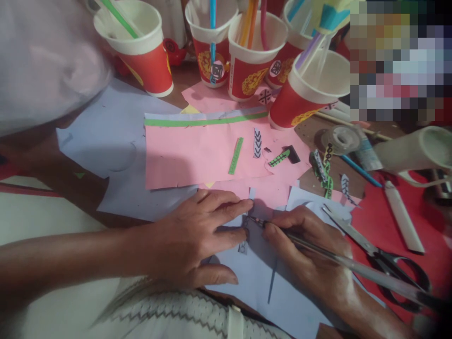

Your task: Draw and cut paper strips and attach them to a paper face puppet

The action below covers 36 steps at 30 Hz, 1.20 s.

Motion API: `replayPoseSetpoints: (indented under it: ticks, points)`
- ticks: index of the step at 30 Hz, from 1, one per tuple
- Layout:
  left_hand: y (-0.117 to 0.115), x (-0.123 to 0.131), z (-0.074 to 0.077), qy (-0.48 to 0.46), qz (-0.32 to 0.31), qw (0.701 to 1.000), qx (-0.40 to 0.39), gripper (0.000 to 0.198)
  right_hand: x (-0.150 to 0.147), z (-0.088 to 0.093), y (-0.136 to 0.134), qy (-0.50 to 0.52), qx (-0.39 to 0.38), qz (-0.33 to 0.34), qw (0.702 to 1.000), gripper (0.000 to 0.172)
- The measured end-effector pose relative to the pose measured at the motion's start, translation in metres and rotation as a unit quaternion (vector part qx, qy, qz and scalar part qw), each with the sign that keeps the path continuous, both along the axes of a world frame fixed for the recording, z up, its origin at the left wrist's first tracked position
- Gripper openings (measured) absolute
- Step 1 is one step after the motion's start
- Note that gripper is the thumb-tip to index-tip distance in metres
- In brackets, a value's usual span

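My right hand [310, 240] grips a pen [332, 256] whose tip touches a small blue paper strip [243, 245] with dark patterns drawn on it. My left hand [201, 230] lies with its fingers apart, two fingertips pressing on that strip. Under both hands is a blue paper sheet [257, 273]. Beyond them lies a pink paper [197, 150] edged in green, with a green patterned strip [236, 156], a blue strip with chevrons [257, 142] and another green strip [279, 158] on it.
Scissors [374, 252] lie to the right, near a white capped stick [404, 219] on red paper [434, 278]. Several red and white paper cups [146, 66] with straws stand at the back. A tape roll [342, 139] and a pale mug [416, 150] are at the right.
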<state>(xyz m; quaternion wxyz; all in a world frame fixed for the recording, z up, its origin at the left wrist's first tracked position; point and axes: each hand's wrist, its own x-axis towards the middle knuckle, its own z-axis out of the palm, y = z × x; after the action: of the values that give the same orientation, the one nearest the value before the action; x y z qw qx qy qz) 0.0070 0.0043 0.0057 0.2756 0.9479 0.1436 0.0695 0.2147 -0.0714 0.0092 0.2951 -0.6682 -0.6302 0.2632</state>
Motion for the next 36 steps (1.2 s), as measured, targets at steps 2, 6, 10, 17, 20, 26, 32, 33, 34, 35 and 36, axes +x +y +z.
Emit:
replayPoseSetpoints:
  ticks: [2, 6, 10, 17, 20, 26, 32, 33, 34, 35, 36]
  points:
    - [0.0004, 0.0000, 0.0002, 0.003, -0.008, 1.000, 0.001, 0.051, 0.0009, 0.0001, -0.0006, 0.002, 0.001, 0.002, 1.000, 0.014]
    - [0.0012, -0.0004, 0.0015, 0.012, -0.009, 1.000, 0.001, 0.051, 0.0020, 0.0012, -0.0018, 0.000, 0.007, 0.014, 1.000, 0.014]
    - [0.0011, -0.0007, 0.0022, 0.016, -0.009, 1.000, -0.001, 0.051, 0.0009, 0.0015, -0.0020, 0.004, 0.005, 0.013, 1.000, 0.014]
    - [-0.0034, 0.0010, -0.0025, -0.018, 0.024, 1.000, -0.009, 0.048, 0.0043, -0.0016, 0.0002, 0.125, -0.020, -0.065, 0.990, 0.010]
    - [-0.0042, 0.0016, -0.0040, -0.021, 0.029, 0.999, -0.013, 0.049, 0.0068, -0.0010, 0.0030, 0.225, -0.020, -0.098, 0.969, 0.008]
    - [-0.0038, 0.0007, -0.0027, -0.025, 0.034, 0.999, -0.022, 0.050, 0.0091, -0.0022, 0.0042, 0.278, -0.016, -0.118, 0.953, 0.008]
    - [-0.0040, 0.0017, -0.0013, -0.028, 0.046, 0.998, -0.031, 0.037, 0.0075, -0.0011, 0.0061, 0.234, 0.004, -0.117, 0.965, 0.011]
    - [-0.0040, 0.0023, -0.0013, -0.026, 0.047, 0.998, -0.030, 0.038, 0.0072, -0.0010, 0.0061, 0.231, 0.004, -0.114, 0.966, 0.011]
    - [-0.0039, 0.0030, -0.0013, -0.023, 0.047, 0.998, -0.029, 0.039, 0.0071, -0.0011, 0.0059, 0.228, 0.006, -0.113, 0.967, 0.011]
    - [-0.0039, 0.0037, -0.0013, -0.020, 0.045, 0.998, -0.027, 0.040, 0.0072, -0.0016, 0.0054, 0.223, 0.008, -0.114, 0.968, 0.011]
    - [-0.0038, 0.0042, -0.0011, -0.017, 0.043, 0.999, -0.024, 0.041, 0.0075, -0.0021, 0.0046, 0.214, 0.007, -0.116, 0.970, 0.010]
